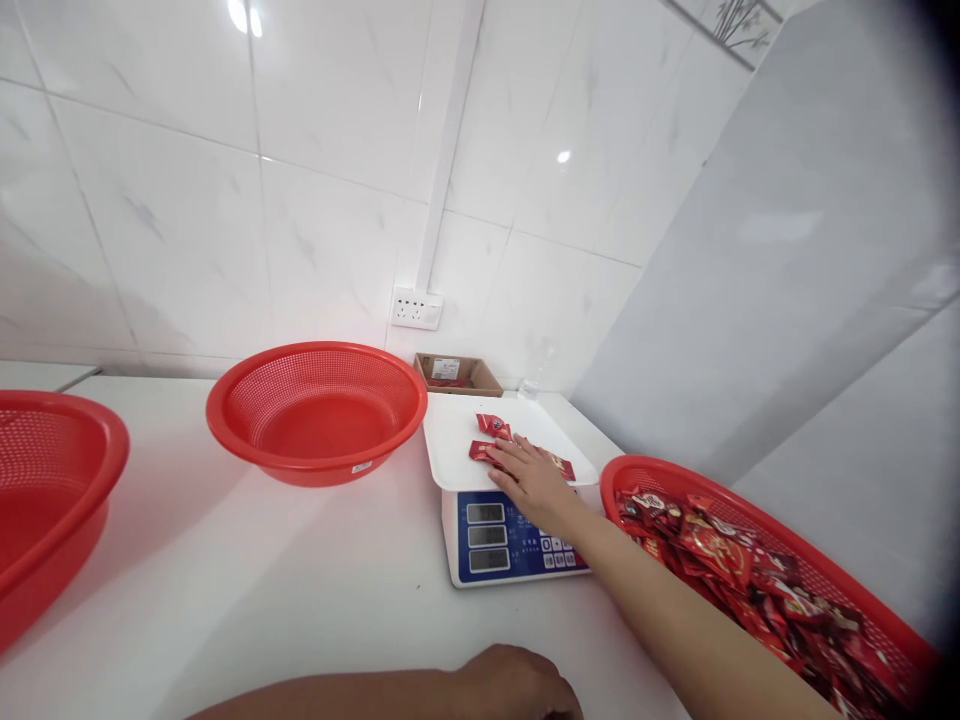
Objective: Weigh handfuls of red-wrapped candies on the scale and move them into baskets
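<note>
My right hand (531, 484) reaches over the white tray of a digital scale (450, 440), its fingers spread on top of red candy packets (556, 464). Another small red packet (493, 426) lies just beyond my fingertips on the tray. The scale's blue front panel shows three small displays and a keypad partly covered by my wrist. My left hand (525, 686) rests low at the bottom edge of the view, in front of the scale, with its fingers curled in; whatever it may hold is hidden.
A red perforated basin (319, 470) stands left of the scale, another (112, 470) at the far left. At the right, a red basket (652, 466) is full of red packets. A cardboard box (480, 376) and a wall socket (417, 309) are behind.
</note>
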### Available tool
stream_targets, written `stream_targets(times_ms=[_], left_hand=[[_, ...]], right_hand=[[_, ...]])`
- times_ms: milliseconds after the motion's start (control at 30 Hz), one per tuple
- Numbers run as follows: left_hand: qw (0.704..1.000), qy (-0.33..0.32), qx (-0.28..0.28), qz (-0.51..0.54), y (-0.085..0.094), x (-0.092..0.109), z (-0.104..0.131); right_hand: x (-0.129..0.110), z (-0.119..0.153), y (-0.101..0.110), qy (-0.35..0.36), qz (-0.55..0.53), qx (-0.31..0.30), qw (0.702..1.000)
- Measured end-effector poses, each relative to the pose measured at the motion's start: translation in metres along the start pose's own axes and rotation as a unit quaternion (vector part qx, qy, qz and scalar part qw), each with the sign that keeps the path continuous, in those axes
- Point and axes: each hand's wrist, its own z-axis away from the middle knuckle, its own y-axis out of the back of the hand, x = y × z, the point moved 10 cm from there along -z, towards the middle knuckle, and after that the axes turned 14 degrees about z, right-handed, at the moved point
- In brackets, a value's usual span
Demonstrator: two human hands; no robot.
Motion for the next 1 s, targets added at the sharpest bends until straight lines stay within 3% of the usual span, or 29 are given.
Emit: stream_targets(times_ms=[200,300,500,633,800,1000], left_hand=[[1.0,0.002,-0.005,-0.013,0.0,0.001,0.0],[1.0,0.006,-0.01,-0.025,-0.003,-0.004,-0.003],[0.999,0.024,-0.032,-0.029,-0.012,-0.019,-0.008],[0.999,0.024,-0.034,-0.008,-0.009,-0.016,-0.005],[0.999,0.033,-0.029,-0.017,-0.006,-0.012,-0.003],[0.999,0.032,-0.017,-0.01,-0.003,-0.007,-0.002]], right_hand=[[0.08,0.013,0.0,-0.179,-0.021,0.032,0.983],[0.08,0.012,-0.003,-0.174,-0.038,0.031,0.983],[0.043,0.005,0.001,-0.107,-0.092,0.042,0.989],[0.04,0.006,0.009,-0.096,-0.084,0.054,0.99],[0.073,0.018,0.022,-0.131,-0.01,0.085,0.988],[0.143,0.049,0.017,-0.212,0.03,0.099,0.972]])
